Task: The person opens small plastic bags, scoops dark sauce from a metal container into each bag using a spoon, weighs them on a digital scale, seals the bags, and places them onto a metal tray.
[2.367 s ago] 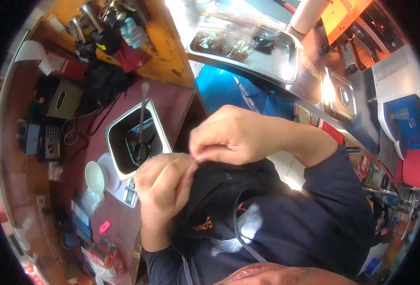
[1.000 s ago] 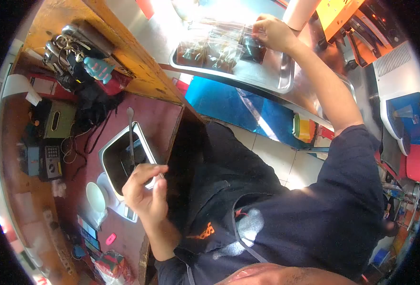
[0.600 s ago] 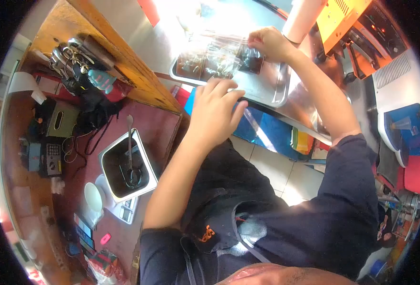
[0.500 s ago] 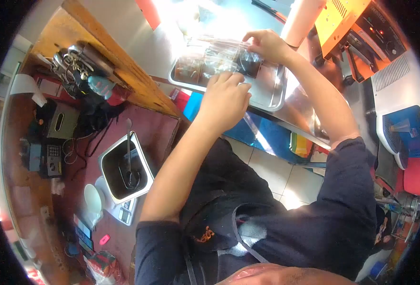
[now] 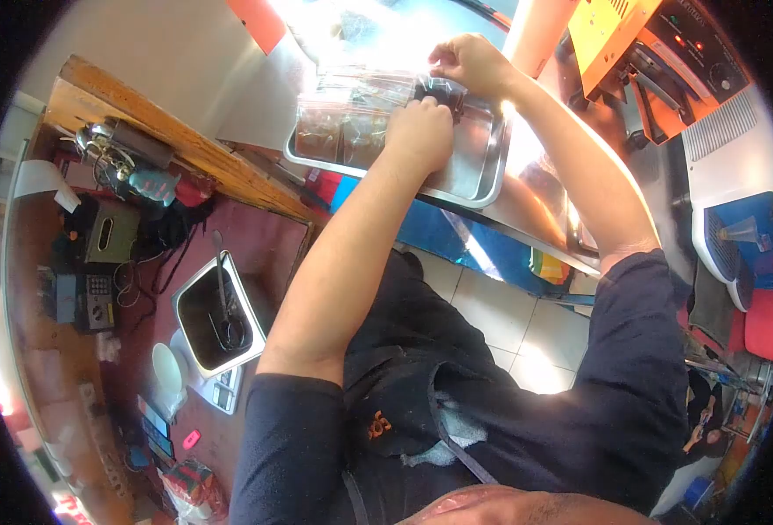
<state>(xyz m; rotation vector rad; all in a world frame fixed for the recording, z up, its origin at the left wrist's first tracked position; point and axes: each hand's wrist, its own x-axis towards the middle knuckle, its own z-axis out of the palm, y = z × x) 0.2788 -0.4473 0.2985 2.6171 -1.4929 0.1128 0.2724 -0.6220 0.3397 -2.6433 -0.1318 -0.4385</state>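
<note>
A metal tray (image 5: pixel 489 179) holds several clear plastic bags (image 5: pixel 321 131) of brown content, lying in a row. At the right end of the row is a clear plastic bag with dark content (image 5: pixel 443 91). My left hand (image 5: pixel 419 136) is closed on the near side of this dark bag, its fingertips partly hidden. At the bag's far edge, my right hand (image 5: pixel 474 66) has thumb and fingers pinched together on the plastic. Glare washes out the far side of the tray.
On the left, a deep metal container (image 5: pixel 220 315) with a ladle inside stands on a scale (image 5: pixel 225 390), beside a pale bowl (image 5: pixel 169 367). A wooden partition (image 5: pixel 185 149) divides the two surfaces. An orange machine (image 5: pixel 675 61) stands at the right.
My left hand has moved up and right from the bags' near side onto the dark bag. My right hand has shifted slightly left and farther away. The whole view has turned a little.
</note>
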